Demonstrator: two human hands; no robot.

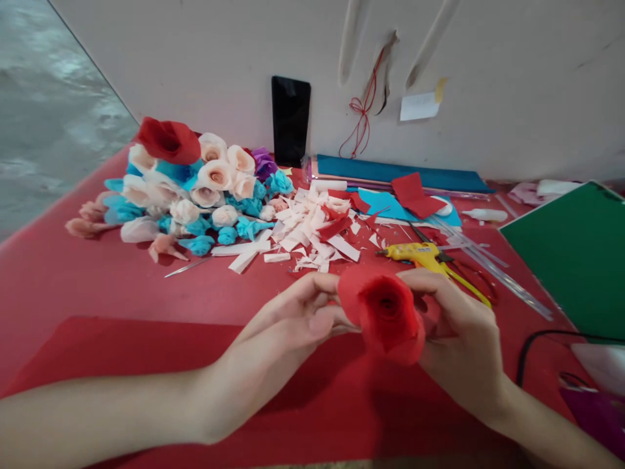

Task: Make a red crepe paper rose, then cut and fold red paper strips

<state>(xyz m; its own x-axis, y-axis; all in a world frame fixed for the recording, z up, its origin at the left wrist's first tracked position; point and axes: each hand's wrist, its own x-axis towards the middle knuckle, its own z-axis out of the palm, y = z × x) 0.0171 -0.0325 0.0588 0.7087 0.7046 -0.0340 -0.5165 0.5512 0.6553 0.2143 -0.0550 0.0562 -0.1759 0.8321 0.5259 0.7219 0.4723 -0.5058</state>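
Observation:
A red paper rose is held up in front of me, its spiral centre facing my eyes. My left hand pinches the petal at the flower's left side between thumb and fingers. On the other side, my right hand is closed round the rose's right edge, its fingertips partly hidden behind the petals. Beneath both hands lies a sheet of red paper on the red tabletop. Just beyond the right hand rests a yellow glue gun.
A heap of paper flowers fills the back left, beside paper scraps. A black phone leans on the wall. Blue paper, clear glue sticks, a green board and a black cable are to the right.

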